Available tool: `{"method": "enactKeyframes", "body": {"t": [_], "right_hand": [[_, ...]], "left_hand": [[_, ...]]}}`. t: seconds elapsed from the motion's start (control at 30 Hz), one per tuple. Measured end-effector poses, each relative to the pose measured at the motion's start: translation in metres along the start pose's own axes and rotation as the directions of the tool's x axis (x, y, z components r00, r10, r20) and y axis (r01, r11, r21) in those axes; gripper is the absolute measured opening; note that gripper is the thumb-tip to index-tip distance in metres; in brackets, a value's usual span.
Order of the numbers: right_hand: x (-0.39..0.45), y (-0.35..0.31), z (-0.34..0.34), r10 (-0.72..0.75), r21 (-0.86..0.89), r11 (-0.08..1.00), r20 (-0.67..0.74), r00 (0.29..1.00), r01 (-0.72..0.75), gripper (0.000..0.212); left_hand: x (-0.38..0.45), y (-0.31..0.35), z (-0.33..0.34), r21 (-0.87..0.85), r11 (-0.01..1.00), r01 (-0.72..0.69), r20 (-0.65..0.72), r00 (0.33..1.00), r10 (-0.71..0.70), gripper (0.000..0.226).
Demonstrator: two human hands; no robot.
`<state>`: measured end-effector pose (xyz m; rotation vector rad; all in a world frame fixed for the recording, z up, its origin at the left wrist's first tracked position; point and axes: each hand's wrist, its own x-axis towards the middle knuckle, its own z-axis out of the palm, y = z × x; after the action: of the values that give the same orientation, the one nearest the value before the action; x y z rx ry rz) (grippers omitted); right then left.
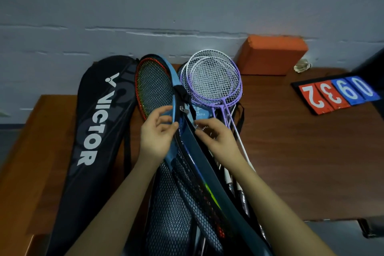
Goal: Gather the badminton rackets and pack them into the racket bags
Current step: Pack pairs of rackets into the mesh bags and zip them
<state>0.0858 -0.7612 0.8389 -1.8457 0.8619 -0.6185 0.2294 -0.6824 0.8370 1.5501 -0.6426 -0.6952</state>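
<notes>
A blue racket bag lies open along the middle of the brown table. A red-framed racket sticks out of its top and more dark rackets lie inside under mesh. My left hand grips the bag's left blue edge. My right hand pinches the right edge of the opening. Three purple and white rackets lie just right of the bag, heads toward the wall. A black Victor racket bag lies zipped at the left.
An orange block stands against the grey wall at the back right, with a shuttlecock beside it. A score flipboard with red and blue number cards lies at the right. The table's front right edge drops off near a dark object.
</notes>
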Motion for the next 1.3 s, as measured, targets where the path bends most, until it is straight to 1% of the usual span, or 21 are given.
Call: {"method": "enactKeyframes", "body": {"t": [0.13,0.2,0.27,0.37,0.43,0.5,0.57,0.63,0.7,0.8,0.83,0.87,0.9,0.93,0.97,1.0,1.03,1.07,1.13,1.17,1.3], "right_hand": [[0.021,-0.017,0.015,0.010,0.087,0.996,-0.171,0.985,0.005,0.031],[0.027,-0.021,0.020,-0.049,0.011,0.999,-0.216,0.975,0.052,0.031],[0.028,-0.023,0.022,-0.140,-0.092,0.988,-0.231,0.963,0.122,0.029],[0.029,-0.023,0.026,-0.273,-0.251,0.942,-0.185,0.944,0.223,0.024],[0.029,-0.024,0.028,-0.326,-0.325,0.908,-0.148,0.934,0.265,0.021],[0.028,-0.024,0.027,-0.382,-0.407,0.864,-0.147,0.912,0.296,0.018],[0.025,-0.024,0.024,-0.445,-0.521,0.792,-0.133,0.886,0.320,0.018],[0.023,-0.021,0.020,-0.491,-0.617,0.706,-0.073,0.868,0.347,0.017],[0.019,-0.018,0.018,-0.493,-0.668,0.653,-0.017,0.870,0.357,0.016],[0.013,-0.013,0.017,-0.424,-0.662,0.683,-0.013,0.905,0.310,0.015],[0.011,-0.012,0.017,-0.405,-0.654,0.697,-0.020,0.914,0.294,0.014],[0.011,-0.011,0.016,-0.396,-0.649,0.705,-0.025,0.918,0.286,0.014],[0.011,-0.010,0.015,-0.396,-0.647,0.707,-0.029,0.918,0.285,0.014],[0.011,-0.010,0.014,-0.402,-0.646,0.706,-0.030,0.915,0.289,0.013],[0.011,-0.010,0.013,-0.411,-0.646,0.704,-0.030,0.911,0.296,0.013],[0.012,-0.009,0.012,-0.421,-0.644,0.702,-0.028,0.907,0.306,0.013],[0.012,-0.009,0.012,-0.430,-0.640,0.701,-0.027,0.902,0.315,0.012],[0.012,-0.008,0.012,-0.437,-0.637,0.701,-0.028,0.899,0.321,0.012],[0.012,-0.008,0.012,-0.447,-0.631,0.703,-0.031,0.894,0.329,0.013],[0.013,-0.007,0.012,-0.453,-0.628,0.701,-0.029,0.891,0.336,0.013],[0.016,-0.007,0.014,-0.476,-0.638,0.677,-0.001,0.880,0.366,0.015]], "left_hand": [[-0.006,0.007,-0.002,-0.051,0.998,-0.039,0.052,0.998,0.041,0.045],[-0.009,0.009,-0.004,-0.073,0.996,-0.042,0.059,0.997,0.047,0.046],[-0.011,0.010,-0.008,-0.085,0.996,-0.035,0.058,0.998,0.040,0.046],[-0.012,0.011,-0.011,-0.103,0.995,-0.008,0.067,0.998,0.014,0.044],[-0.011,0.012,-0.012,-0.122,0.993,0.000,0.078,0.997,0.009,0.044],[-0.009,0.013,-0.012,-0.138,0.990,-0.006,0.087,0.996,0.018,0.045],[-0.007,0.014,-0.012,-0.131,0.991,-0.014,0.085,0.996,0.026,0.046],[-0.003,0.013,-0.011,-0.113,0.993,-0.016,0.064,0.998,0.023,0.046],[0.002,0.010,-0.009,-0.089,0.996,-0.016,0.047,0.999,0.020,0.045],[0.007,0.006,-0.003,-0.027,1.000,-0.007,0.073,0.997,0.009,0.047],[0.008,0.005,-0.002,0.021,0.999,-0.041,0.093,0.995,0.039,0.047],[0.008,0.005,-0.002,0.124,0.984,-0.125,0.119,0.987,0.110,0.048],[0.008,0.004,-0.002,0.284,0.925,-0.251,0.159,0.964,0.213,0.047],[0.010,0.003,-0.004,0.450,0.805,-0.387,0.222,0.921,0.319,0.045],[0.012,0.002,-0.006,0.568,0.660,-0.492,0.290,0.870,0.399,0.042],[0.016,0.001,-0.009,0.634,0.540,-0.553,0.353,0.829,0.434,0.038],[0.020,0.002,-0.012,0.666,0.453,-0.593,0.412,0.798,0.440,0.033],[0.024,0.003,-0.014,0.675,0.391,-0.625,0.469,0.773,0.427,0.030],[0.032,0.005,-0.019,0.672,0.304,-0.675,0.556,0.732,0.394,0.026],[0.036,0.005,-0.022,0.669,0.271,-0.692,0.578,0.713,0.397,0.025],[0.046,0.003,-0.026,0.661,0.236,-0.712,0.587,0.687,0.429,0.017]]}}
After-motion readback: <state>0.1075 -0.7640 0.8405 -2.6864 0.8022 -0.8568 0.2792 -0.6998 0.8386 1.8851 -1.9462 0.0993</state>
